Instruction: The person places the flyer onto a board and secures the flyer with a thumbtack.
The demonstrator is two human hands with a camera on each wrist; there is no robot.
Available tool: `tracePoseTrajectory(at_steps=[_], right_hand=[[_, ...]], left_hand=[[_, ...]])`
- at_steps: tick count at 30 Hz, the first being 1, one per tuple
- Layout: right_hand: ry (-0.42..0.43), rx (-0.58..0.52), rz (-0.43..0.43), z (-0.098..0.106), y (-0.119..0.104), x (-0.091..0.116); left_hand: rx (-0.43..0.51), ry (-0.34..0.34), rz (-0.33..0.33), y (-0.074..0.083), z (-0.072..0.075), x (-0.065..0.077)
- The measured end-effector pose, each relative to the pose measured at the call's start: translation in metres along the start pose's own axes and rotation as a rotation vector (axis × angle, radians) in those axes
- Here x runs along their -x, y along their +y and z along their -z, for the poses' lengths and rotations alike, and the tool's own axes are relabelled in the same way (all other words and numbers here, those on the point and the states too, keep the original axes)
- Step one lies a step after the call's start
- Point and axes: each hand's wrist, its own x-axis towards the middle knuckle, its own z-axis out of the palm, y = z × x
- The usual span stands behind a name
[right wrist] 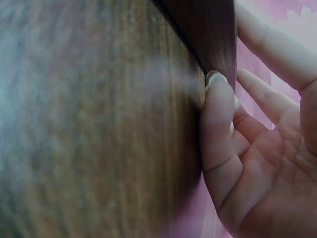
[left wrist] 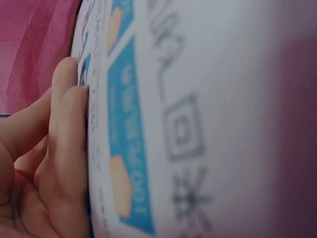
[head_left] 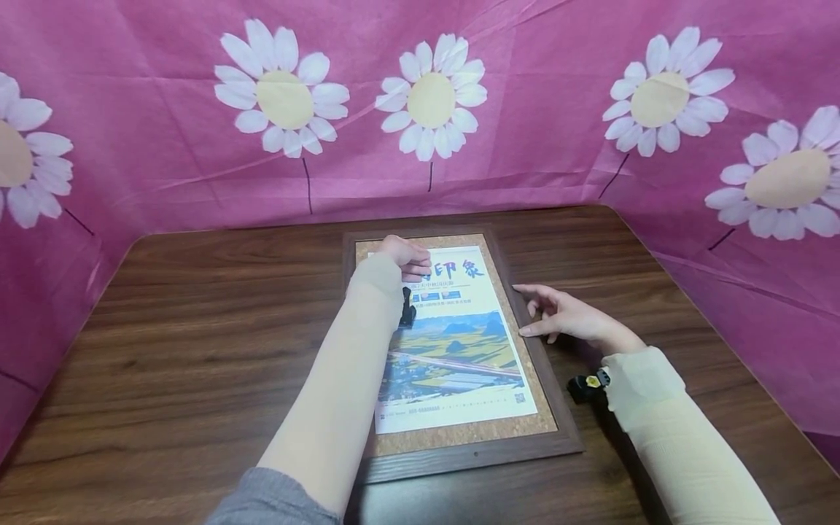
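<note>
A cork board [head_left: 459, 441] in a dark wooden frame [head_left: 551, 394] lies on the table. On its cork sits a poster [head_left: 453, 364] with large purple characters and a landscape picture. My left hand [head_left: 405, 257] rests on the poster's upper left part and hides some of the title. In the left wrist view, its fingers [left wrist: 69, 148] lie against the printed paper [left wrist: 129, 134], their tips right at the surface. My right hand [head_left: 571, 313] is at the frame's right side, index finger and thumb touching its edge. The right wrist view shows the thumb [right wrist: 218, 114] against the frame's side.
The brown wooden table [head_left: 197, 350] extends around the frame. A pink cloth [head_left: 538, 131] with white daisies hangs behind and beside it. Small black wrist devices [head_left: 584, 386] show near both wrists.
</note>
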Motion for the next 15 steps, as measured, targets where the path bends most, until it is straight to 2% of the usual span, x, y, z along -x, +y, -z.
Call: tracePoseTrajectory(at_steps=[5, 10, 15], right_hand=[[0.0, -0.001, -0.002, 0.0, 0.001, 0.0], [-0.007, -0.002, 0.004, 0.0, 0.0, -0.001], [-0.004, 0.002, 0.005, 0.001, 0.0, 0.0]], left_hand=[[0.039, 0.0, 0.002, -0.003, 0.0, 0.001], [0.001, 0.034, -0.01, -0.006, -0.002, -0.002], [-0.027, 0.053, -0.026, -0.011, -0.004, -0.015]])
